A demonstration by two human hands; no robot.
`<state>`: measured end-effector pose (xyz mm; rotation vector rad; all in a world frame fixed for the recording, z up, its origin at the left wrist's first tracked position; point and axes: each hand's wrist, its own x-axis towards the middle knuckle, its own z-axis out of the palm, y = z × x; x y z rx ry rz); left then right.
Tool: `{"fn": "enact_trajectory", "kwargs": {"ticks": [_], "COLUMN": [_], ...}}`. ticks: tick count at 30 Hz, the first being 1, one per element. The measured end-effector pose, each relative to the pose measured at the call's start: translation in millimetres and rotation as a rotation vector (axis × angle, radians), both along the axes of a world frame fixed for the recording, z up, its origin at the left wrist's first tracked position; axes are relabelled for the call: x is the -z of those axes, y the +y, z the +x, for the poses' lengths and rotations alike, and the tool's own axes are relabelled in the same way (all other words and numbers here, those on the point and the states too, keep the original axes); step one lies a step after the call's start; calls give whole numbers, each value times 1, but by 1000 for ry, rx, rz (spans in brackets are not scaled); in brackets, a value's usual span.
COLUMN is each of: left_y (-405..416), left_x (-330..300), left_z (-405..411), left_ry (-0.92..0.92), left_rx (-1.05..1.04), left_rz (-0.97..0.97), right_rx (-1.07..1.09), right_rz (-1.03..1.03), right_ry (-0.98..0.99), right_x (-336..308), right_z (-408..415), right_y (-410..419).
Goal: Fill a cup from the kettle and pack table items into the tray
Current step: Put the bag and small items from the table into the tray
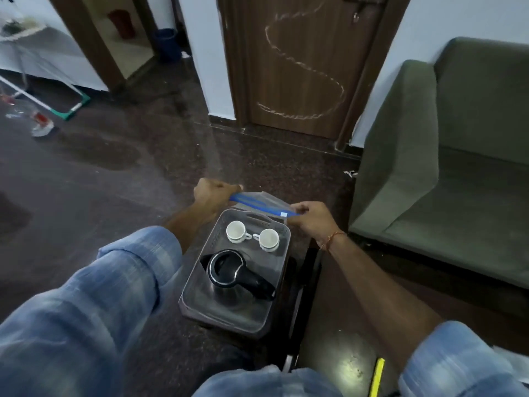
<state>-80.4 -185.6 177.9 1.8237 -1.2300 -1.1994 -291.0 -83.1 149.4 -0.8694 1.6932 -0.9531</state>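
Observation:
A grey plastic tray [197, 285] sits low in front of me. Inside it stand two white cups [235, 231] [269, 239] at the far end and a black-lidded steel kettle [229, 272] nearer me. Over the tray's far rim I hold a clear zip bag with a blue seal strip [262, 203]. My left hand [210, 193] pinches the strip's left end and my right hand [310, 220] pinches its right end. The bag's contents cannot be made out.
A green sofa [446, 167] stands close on the right. A brown door [300, 61] is straight ahead. Dark stone floor [100, 167] spreads to the left, with a mop-like frame [68, 107] and small items far left. A yellow strip [377, 376] lies at bottom right.

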Motion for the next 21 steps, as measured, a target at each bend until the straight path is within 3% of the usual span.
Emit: {"fn": "enact_trajectory", "kwargs": {"ticks": [3, 8, 14, 21], "left_y": [-40, -84, -115, -131], "left_x": [33, 93, 140, 174], "left_z": [14, 31, 37, 31], "left_ry": [55, 82, -139, -199], "left_rx": [69, 274, 518, 633], "left_rz": [81, 214, 246, 250], "right_rx": [51, 26, 54, 129], "right_rz": [110, 217, 324, 419], "right_ry": [276, 477, 501, 455], "right_x": [27, 62, 97, 139], "right_z": [20, 42, 52, 50], "right_y": [-30, -73, -99, -114]}}
